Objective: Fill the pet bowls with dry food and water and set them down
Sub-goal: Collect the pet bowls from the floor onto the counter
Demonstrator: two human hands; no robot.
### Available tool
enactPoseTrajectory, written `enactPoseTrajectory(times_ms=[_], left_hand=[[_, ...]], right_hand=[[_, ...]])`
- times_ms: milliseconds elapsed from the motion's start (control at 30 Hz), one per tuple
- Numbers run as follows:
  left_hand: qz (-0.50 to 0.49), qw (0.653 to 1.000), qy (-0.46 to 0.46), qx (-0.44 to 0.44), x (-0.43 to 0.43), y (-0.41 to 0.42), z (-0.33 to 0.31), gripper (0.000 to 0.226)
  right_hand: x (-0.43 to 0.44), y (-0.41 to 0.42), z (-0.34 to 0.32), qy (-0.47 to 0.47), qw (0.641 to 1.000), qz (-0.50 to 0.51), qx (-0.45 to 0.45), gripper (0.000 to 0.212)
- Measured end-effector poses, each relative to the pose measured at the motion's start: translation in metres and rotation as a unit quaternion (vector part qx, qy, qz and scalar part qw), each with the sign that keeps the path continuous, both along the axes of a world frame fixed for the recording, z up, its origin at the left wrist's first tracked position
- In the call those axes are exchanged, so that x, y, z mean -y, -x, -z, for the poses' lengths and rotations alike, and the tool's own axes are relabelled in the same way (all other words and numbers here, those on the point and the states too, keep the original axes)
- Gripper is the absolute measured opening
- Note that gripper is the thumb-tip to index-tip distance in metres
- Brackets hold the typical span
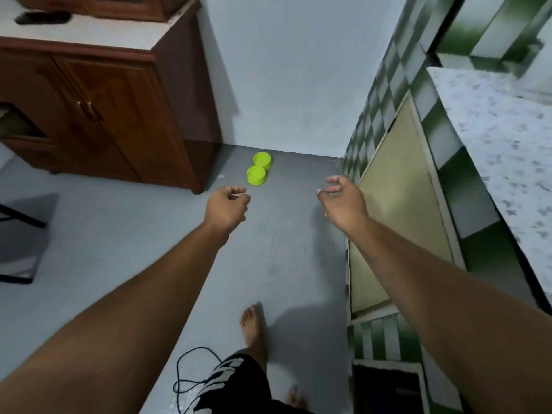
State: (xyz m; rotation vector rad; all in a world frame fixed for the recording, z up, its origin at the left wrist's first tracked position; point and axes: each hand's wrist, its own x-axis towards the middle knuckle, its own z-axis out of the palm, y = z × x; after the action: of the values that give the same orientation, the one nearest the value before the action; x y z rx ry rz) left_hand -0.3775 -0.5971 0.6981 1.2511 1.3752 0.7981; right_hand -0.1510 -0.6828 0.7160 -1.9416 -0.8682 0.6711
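Lime-green pet bowls sit joined on the floor, lined up toward 12 o'clock. Our left hand, loosely curled and empty, is nearer; they lie at its 1 o'clock. Our right hand, curled loose and empty too, has them at 10 o'clock.

Here they are: two lime-green round plastic pet bowls, upright on the grey floor, rims up, pressed together so they touch and read almost as one figure-eight piece. One sits nearer and the other right behind it toward the pale wall, the pair near the corner of the brown wooden cabinet. Their insides show the same bright green, too small to tell whether they hold anything.
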Motion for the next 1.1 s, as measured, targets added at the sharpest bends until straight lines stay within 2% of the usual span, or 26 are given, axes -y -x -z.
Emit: enactPoseTrajectory(times_ms=[200,333,500,700,933,1100], left_hand=[[-0.018,1.0,0.017,0.013,-0.106,-0.026,0.021,0.014],[-0.021,0.999,0.042,0.008,-0.187,-0.042,0.034,0.012],[-0.023,0.997,0.075,0.0,-0.282,-0.066,0.044,0.01],[-0.058,0.994,0.094,-0.008,-0.378,-0.112,0.075,0.012],[-0.131,0.982,0.135,-0.003,-0.489,-0.186,0.163,0.012],[-0.172,0.967,0.187,0.028,-0.562,-0.233,0.265,0.017]], right_hand=[[-0.108,-0.028,0.026,0.038,0.998,-0.047,0.031,0.032],[-0.185,-0.046,0.037,0.073,0.996,-0.042,0.037,0.034],[-0.283,-0.073,0.049,0.075,0.997,-0.031,0.017,0.024],[-0.402,-0.121,0.075,0.073,0.997,-0.03,0.008,0.029],[-0.559,-0.185,0.156,0.102,0.991,-0.089,0.003,0.019],[-0.662,-0.209,0.259,0.106,0.988,-0.108,-0.013,0.018]])
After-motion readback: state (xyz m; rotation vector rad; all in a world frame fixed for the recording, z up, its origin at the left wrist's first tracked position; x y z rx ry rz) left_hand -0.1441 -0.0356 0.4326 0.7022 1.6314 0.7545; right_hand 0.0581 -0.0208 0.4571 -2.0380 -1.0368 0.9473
